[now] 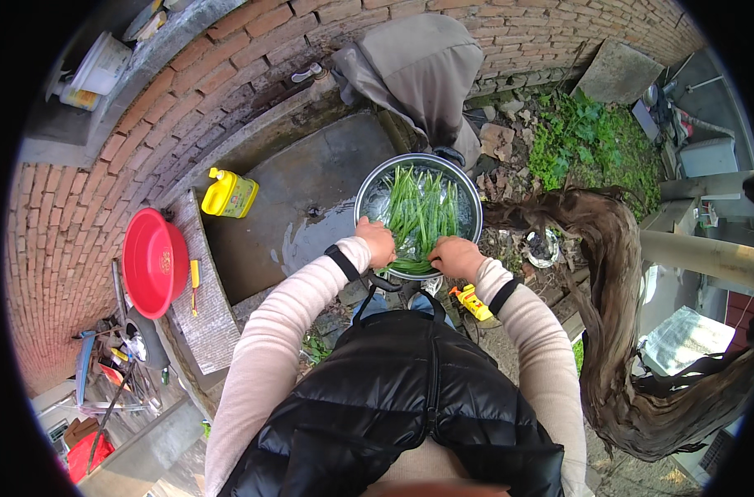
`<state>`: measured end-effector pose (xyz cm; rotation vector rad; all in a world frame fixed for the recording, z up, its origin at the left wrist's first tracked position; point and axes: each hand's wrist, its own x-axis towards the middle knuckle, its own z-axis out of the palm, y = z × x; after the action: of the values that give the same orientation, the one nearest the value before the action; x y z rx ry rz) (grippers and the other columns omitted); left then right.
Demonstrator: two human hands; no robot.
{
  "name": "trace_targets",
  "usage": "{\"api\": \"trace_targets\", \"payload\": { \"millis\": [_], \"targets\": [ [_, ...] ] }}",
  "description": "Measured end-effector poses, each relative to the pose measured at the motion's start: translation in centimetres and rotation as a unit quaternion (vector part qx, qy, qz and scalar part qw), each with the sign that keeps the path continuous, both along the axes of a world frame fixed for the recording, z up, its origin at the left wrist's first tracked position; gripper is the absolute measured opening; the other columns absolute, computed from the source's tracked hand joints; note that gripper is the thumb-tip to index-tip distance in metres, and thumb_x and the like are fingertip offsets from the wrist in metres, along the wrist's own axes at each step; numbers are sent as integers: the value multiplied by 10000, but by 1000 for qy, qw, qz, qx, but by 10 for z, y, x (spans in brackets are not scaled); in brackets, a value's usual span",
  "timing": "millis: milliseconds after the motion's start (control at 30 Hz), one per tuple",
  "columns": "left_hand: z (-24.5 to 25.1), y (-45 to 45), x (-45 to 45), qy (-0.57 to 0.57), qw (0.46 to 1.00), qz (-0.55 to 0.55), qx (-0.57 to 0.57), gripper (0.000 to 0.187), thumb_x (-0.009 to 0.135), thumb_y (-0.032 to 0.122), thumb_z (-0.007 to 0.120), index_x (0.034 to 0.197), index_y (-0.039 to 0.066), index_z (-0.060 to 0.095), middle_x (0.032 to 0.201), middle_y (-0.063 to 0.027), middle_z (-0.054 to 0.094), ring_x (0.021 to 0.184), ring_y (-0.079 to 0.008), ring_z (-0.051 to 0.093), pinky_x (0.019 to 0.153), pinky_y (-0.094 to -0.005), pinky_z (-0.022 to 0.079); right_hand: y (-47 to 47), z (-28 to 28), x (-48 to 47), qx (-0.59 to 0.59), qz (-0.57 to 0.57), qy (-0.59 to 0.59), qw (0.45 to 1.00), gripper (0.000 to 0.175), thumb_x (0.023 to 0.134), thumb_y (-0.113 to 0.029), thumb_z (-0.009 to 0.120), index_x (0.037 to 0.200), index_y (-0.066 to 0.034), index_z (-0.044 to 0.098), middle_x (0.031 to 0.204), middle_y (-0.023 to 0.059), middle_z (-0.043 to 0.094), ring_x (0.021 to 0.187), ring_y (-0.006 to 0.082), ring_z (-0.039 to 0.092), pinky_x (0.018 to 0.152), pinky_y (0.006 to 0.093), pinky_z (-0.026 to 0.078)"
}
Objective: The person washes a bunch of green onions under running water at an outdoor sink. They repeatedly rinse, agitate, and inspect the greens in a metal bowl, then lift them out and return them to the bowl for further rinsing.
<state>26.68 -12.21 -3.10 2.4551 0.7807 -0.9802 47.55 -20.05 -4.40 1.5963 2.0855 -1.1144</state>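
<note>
A round stainless steel pot (359, 200) with black handles stands in front of me at the right end of a stone sink. Long green leafy vegetable stalks (421, 208) lie in water inside it. My left hand (375, 243) is at the pot's near left edge, its fingers curled down beside the stalks; whether it grips any is hidden. Across from it, at the near right, my right hand (455, 256) touches the ends of the stalks with bent fingertips. Whether those fingers are closed on them I cannot tell.
A yellow pump bottle (230, 194) stands in the sink (290, 180). Left of it are a red plastic basin (155, 263) and a yellow-handled tool (195, 276) on a ledge. A grey cloth cover (423, 62) hangs behind the pot. At right twists a thick woody trunk (610, 261); a yellow bottle (474, 303) lies below.
</note>
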Motion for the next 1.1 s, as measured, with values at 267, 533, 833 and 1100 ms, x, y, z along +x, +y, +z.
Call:
{"api": "trace_targets", "payload": {
  "millis": [267,533,833,1100],
  "targets": [
    [9,-11,-1,-122,990,57,49,927,739,497,726,1500,257,254,1566,-144,170,1435,-353,175,1081,-545,240,0,14,-21,124,-13,-118,985,1106,662,-617,741,1527,-265,148,1594,133,19,1452,395,63,1113,591,194],
    [-8,1,18,1,998,36,49,954,771,589,662,1520,231,194,1574,-144,164,1445,-335,171,1108,-576,189,20,-12,-32,82,-9,-154,985,1015,750,-650,656,1531,-251,145,1594,128,32,1454,381,71,1129,504,243],
    [-32,46,9,-278,861,426,-14,714,820,343,683,1426,107,388,1387,-240,437,1266,-357,449,1038,-395,386,55,-37,6,174,-525,126,823,727,767,-368,721,1331,5,454,1259,272,528,1196,379,512,1010,405,414],
    [-49,24,50,-278,753,495,-333,749,819,51,624,1468,33,251,1333,-153,507,1202,-230,498,1008,-324,397,79,-64,-16,-129,-649,512,548,572,855,-344,714,1254,28,540,1106,125,639,930,215,624,808,341,501]
  ]
}}
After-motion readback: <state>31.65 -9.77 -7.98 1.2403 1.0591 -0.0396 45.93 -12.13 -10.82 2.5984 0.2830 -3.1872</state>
